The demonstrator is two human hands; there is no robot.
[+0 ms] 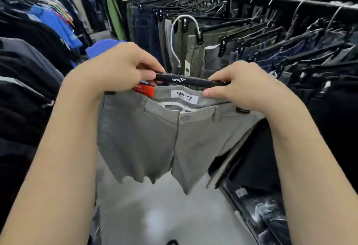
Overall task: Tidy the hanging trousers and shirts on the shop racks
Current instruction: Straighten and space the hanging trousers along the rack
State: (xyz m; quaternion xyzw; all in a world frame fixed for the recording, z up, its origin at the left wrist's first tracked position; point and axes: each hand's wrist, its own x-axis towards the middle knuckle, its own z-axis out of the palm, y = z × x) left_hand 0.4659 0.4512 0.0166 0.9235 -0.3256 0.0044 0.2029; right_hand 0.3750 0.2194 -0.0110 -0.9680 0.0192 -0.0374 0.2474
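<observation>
I hold a pair of grey trousers point(151, 138) in front of me, clipped to a black hanger bar point(190, 80) with a silver hook point(185, 18) pointing up. My left hand point(118, 66) pinches the bar's left end and the waistband there. My right hand point(249, 84) grips the bar's right end and the waistband's right side. A white label point(184, 96) and a red tag point(144, 89) show inside the waistband. The legs hang folded above the floor.
A long rack of trousers point(261, 37) on black clip hangers runs along the right and back. Dark and blue shirts point(48, 22) hang on the left rack. Grey floor point(155, 215) forms a narrow aisle between them. Packaged items point(261, 211) lie at lower right.
</observation>
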